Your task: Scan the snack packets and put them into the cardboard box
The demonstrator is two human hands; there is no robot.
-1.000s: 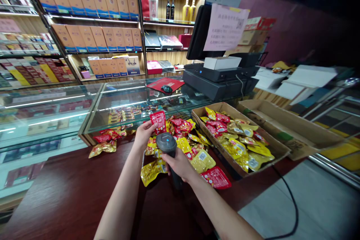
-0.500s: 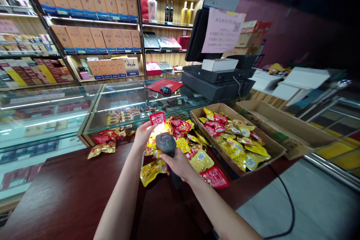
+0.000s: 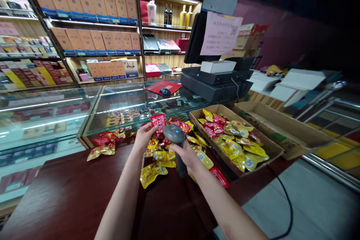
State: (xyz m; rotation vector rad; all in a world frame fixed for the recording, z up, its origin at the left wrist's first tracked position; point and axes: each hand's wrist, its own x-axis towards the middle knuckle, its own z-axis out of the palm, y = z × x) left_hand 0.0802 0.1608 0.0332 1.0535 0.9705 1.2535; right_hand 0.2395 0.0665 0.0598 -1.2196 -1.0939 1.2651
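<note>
In the head view, my left hand (image 3: 142, 138) pinches a small red packet (image 3: 158, 123) between thumb and fingers, holding it up above a pile of loose packets (image 3: 166, 156). My right hand (image 3: 185, 154) is wrapped around the grip of a dark handheld scanner (image 3: 174, 134), its head just beside the packet; my fingers on the far side are hidden, so I can't tell whether one presses a trigger. The pile, yellow and red, lies on the reddish-brown counter (image 3: 84, 191). Right of it, a cardboard box (image 3: 277, 153) holds more packets. Beyond my hands stands a glass case (image 3: 126, 95).
</note>
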